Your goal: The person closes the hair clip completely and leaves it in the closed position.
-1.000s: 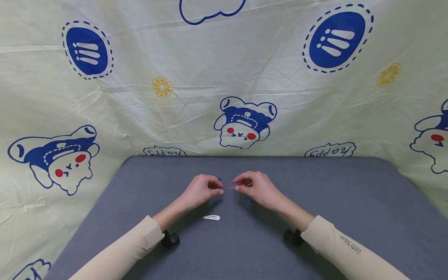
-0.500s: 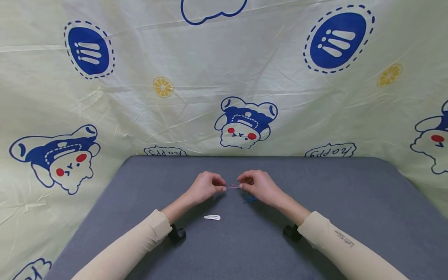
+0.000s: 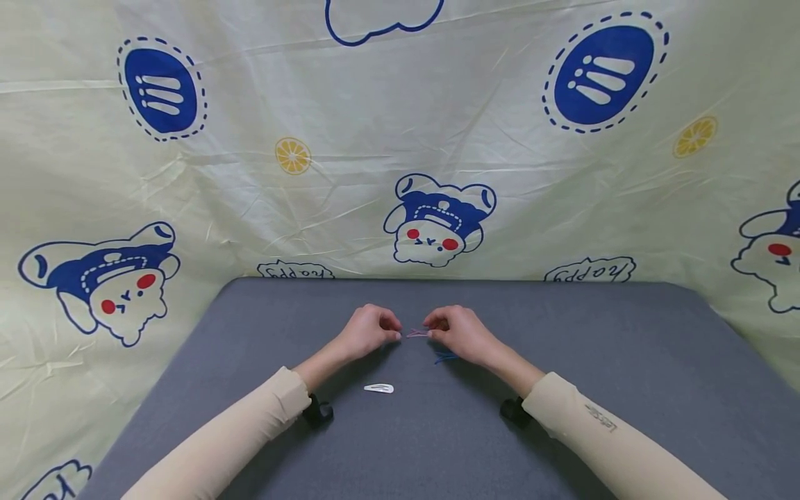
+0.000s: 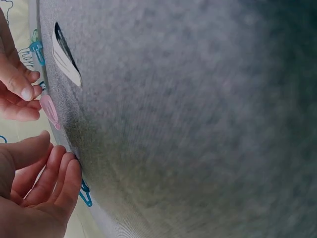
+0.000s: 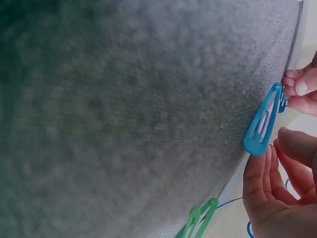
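A slim pink snap hair clip, apparently of coated metal, is being handled, and the step in hand seems to be the working of it between two sets of fingertips. It is pinched near one end by the thumb and fingers of the right hand, with its free end pointed at the left hand. Nothing is seen to be held by the left hand: its fingers are softly bent, and a gap is left between thumb and fingertips. The free end looks splayed, but whether the clip is snapped or sprung cannot be told. For the next move, a steady right pinch is probably called for, with the left fingertips brought to the free end; so small a thing could easily be twisted loose.

On the grey cloth-like tabletop, a narrow blue snap clip is seen just by the right hand, and a white teardrop-shaped snap clip nearer the camera. A green snap clip and a second blue clip are shown only by the wrist views.

Compared with half a second earlier, a small gap is opened between the left fingertips and the pink clip; the right pinch and the white clip are hardly shifted.
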Available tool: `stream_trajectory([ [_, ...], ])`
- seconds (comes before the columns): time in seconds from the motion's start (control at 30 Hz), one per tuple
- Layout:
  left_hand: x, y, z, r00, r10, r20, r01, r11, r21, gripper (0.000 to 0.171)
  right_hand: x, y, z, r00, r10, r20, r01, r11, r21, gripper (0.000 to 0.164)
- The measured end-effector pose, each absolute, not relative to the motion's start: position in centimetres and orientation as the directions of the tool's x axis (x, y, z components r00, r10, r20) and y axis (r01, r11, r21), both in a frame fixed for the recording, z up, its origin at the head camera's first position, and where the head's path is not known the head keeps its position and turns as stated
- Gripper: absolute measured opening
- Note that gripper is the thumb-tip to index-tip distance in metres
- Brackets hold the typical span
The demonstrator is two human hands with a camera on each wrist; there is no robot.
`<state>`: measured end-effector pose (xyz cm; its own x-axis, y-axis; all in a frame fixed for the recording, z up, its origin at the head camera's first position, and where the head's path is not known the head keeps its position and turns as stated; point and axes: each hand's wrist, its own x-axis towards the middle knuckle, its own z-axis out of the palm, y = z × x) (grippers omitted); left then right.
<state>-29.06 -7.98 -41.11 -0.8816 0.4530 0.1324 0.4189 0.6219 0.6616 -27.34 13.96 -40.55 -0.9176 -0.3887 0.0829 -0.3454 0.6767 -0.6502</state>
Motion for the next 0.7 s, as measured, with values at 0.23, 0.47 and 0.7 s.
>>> stream_trajectory([
  [0.23,-29.18,-7.92,-40.80,-0.885,0.450,0.119,0.417,0.652,0.634,0.005,-27.96,13.68,-40.92,-0.912,-0.405,0.071,-0.357,0.695,-0.624,0.013],
  [0.47,-29.06,-7.88,-40.87,-0.884,0.454,0.115,0.415,0.645,0.642,0.005,-28.21,13.47,-40.86,-0.905,-0.420,0.062,-0.369,0.706,-0.604,0.010],
  [0.7,-28.91,-8.01,-41.02,-0.879,0.463,0.114,0.416,0.627,0.658,0.007,-28.27,13.35,-40.86,-0.914,-0.405,0.032,-0.342,0.725,-0.598,0.009],
])
